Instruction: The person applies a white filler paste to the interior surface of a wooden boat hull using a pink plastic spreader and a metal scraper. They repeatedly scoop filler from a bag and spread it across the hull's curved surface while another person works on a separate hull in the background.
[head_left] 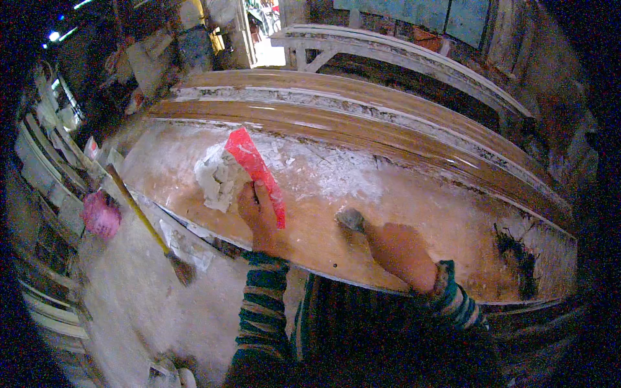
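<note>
Over a wooden tabletop (pixel 310 249), my left hand (pixel 253 205) is closed on the lower part of a long, flat red strip (pixel 255 161) that tilts up and away. Against the strip's left side is a thick white plaster-like mass (pixel 217 176); whether it clings to the strip or lies on the table, I cannot tell. My right hand (pixel 398 249) is stretched low over the wood to the right, closed round a grey, rounded piece (pixel 350 220) at its fingertips. That piece's exact kind is unclear. White smears and crumbs (pixel 343 174) cover the surface beyond both hands.
Long brown boards (pixel 323 129) with a white-crusted band run along the table's far side. Dark fibres (pixel 517 262) lie at its right end. A yellow-handled brush (pixel 145 223) leans at the left edge, near a pink bundle (pixel 101 215). Behind stands a whitish bench (pixel 401 48).
</note>
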The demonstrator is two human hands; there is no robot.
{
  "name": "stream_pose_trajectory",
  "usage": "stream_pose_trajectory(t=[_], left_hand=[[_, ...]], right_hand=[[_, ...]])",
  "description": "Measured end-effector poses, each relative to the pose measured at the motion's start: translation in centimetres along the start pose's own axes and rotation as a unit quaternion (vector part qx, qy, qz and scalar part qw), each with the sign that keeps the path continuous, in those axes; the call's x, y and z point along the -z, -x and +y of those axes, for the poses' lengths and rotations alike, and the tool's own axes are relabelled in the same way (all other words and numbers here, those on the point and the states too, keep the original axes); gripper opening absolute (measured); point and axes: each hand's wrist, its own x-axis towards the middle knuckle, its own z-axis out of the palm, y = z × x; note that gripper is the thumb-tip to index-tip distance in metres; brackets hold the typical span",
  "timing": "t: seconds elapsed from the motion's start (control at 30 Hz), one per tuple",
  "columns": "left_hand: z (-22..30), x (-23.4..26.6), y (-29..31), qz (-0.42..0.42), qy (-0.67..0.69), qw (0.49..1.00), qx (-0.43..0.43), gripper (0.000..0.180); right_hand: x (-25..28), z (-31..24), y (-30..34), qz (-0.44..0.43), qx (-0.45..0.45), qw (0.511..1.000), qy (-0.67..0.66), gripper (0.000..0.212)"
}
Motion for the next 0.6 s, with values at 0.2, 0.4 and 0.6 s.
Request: stream_pose_trajectory(t=[0.2,0.4,0.6], left_hand=[[0.0,0.0,-0.1,-0.003,0.011,0.999,0.031,0.035],[0.1,-0.1,0.0,0.007,0.013,1.000,-0.001,0.033],[0.2,0.0,0.2,-0.017,0.007,1.000,0.024,0.033]], right_hand=[[0.4,0.9,-3.2,0.000,-0.015,1.000,-0.006,0.022],[4.5,4.1,1.9,-0.072,-0.049,0.996,0.008,0.026],[0.5,5.1,-0.9,-0.012,-0.072,0.997,0.027,0.024]])
